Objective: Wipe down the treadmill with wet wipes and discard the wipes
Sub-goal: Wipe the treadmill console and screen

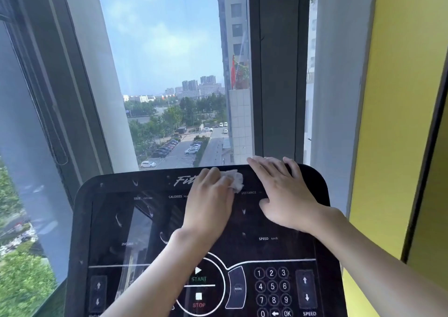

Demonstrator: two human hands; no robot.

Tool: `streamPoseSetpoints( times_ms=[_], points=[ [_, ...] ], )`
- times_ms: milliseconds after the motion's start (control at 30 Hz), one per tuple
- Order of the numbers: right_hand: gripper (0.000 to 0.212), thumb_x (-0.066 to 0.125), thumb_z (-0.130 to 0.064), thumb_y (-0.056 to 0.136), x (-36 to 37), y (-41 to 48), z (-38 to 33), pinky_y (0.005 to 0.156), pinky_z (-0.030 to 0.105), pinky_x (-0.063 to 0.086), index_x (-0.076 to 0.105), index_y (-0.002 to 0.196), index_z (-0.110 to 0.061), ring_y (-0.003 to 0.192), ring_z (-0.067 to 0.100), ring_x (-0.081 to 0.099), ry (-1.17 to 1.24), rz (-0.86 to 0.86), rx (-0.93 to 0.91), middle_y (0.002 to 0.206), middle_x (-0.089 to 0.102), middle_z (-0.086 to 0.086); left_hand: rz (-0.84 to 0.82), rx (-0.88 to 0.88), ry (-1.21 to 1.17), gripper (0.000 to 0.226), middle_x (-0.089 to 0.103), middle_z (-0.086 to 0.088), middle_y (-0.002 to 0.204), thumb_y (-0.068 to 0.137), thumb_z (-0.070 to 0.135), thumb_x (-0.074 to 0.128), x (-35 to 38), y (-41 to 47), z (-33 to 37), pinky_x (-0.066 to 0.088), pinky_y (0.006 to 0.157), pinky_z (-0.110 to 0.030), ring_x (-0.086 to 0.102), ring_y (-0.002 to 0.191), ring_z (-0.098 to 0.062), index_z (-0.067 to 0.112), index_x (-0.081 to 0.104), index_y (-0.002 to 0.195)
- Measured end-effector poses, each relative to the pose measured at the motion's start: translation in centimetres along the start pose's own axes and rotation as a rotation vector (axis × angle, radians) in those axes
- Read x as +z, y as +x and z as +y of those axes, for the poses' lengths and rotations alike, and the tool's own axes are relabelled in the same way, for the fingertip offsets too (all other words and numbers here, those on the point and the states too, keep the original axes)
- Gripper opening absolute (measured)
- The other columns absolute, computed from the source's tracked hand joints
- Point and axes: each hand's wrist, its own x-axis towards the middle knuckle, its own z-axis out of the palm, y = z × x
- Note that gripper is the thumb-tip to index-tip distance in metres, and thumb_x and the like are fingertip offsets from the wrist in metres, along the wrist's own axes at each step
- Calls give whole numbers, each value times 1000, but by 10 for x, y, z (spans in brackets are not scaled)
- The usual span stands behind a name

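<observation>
The black treadmill console (145,219) fills the lower half of the view, with its display labels and keypad facing me. My left hand (208,202) lies on the console's upper middle and holds a crumpled white wet wipe (236,182) against the surface. The wipe bunches out on the thumb side, and the thumb itself is hidden under the hand. My right hand (282,193) rests flat on the upper right of the console with fingers spread, reaching its top edge, and holds nothing.
A tall window (169,74) stands directly behind the console, with a dark frame post (278,74) at the right. A yellow wall panel (392,122) runs along the right side. START and STOP buttons (198,287) and a number keypad (272,290) sit near me.
</observation>
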Motion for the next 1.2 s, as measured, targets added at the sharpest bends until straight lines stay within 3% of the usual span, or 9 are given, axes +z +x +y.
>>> streamPoseSetpoints(
  times_ms=[67,167,567,667,733,867,1000,1133,1200],
  points=[
    [85,51,-23,89,0,-1,1,122,44,-4,0,157,-25,151,15,4,-16,-7,-8,164,6,-7,-15,-16,0,9,60,-5,84,84,6,67,-3,0,-4,50,76,-41,55,87,-30,7,75,89],
    [84,50,-21,91,-2,-1,1,122,47,-5,-1,158,-26,152,16,1,25,-18,0,165,7,-5,47,-261,26,19,61,-7,94,93,10,59,-14,9,-19,42,90,-37,51,100,-29,8,74,105],
    [86,46,-5,92,-5,34,-72,123,38,-12,-5,158,-22,151,1,-9,244,-44,-79,167,2,-8,140,-372,-97,22,57,-2,112,94,4,58,-35,-11,-67,40,91,-27,52,106,-24,5,71,112],
    [89,45,-3,90,3,44,-99,122,39,-16,-8,158,-25,150,0,-13,268,-81,-45,167,0,-9,179,-412,-145,22,61,-3,110,94,4,57,-43,-10,-99,45,90,-33,57,102,-26,6,71,111],
    [90,47,-3,89,8,47,-108,122,38,-17,-8,158,-24,150,0,-13,237,-69,-4,167,0,-8,181,-362,-198,24,61,-2,106,93,2,58,-46,-13,-106,49,87,-35,59,99,-25,10,72,111],
    [93,51,0,86,7,48,-117,122,35,-14,0,159,-29,149,-2,-8,236,-35,65,166,12,-8,84,39,-165,20,53,-1,85,84,0,66,-43,-21,-111,52,65,-36,56,80,-25,10,72,99],
    [90,50,2,85,9,50,-126,123,34,-13,8,159,-26,150,-2,-6,206,-32,117,165,16,-8,137,-128,-212,22,50,-3,79,79,-9,67,-48,-6,-129,48,65,-35,54,74,-27,7,74,92],
    [88,50,2,87,4,49,-131,121,30,-16,8,159,-26,151,4,-5,180,-50,151,165,13,-7,96,147,-169,24,47,0,77,71,-9,70,-45,-16,-123,47,58,-32,52,69,-25,10,70,85],
    [88,49,3,87,3,48,-131,121,31,-16,8,159,-26,152,5,-6,162,-51,139,166,12,-8,151,41,-181,15,49,-3,76,81,7,58,-49,-9,-131,45,61,-30,54,70,-27,8,72,85]
  ],
)
